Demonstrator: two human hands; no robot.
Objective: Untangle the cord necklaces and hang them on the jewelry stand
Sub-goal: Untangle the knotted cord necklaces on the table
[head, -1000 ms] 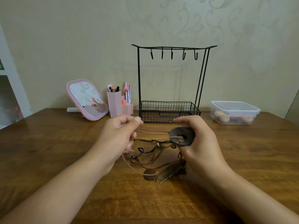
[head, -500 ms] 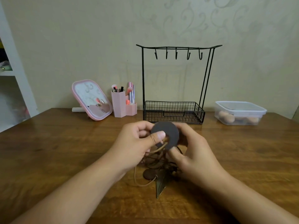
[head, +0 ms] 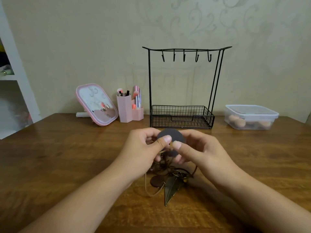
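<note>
While both thumbs press its near face, the dark disc pendant is pinched between the left hand and the right hand, raised above the table. Below them the tangled cord necklaces lie on the wood, a leaf pendant pointing nearward. Beyond, the jewelry stand has bare hooks, with open wood left and right of the hands.

Brown wooden table under all. Pink-framed tilted mirror at back left, just beside pink hexagonal brush holder filled with makeup brushes. Clear lidded plastic box with round sponges at back right. White shelf unit at far left.
</note>
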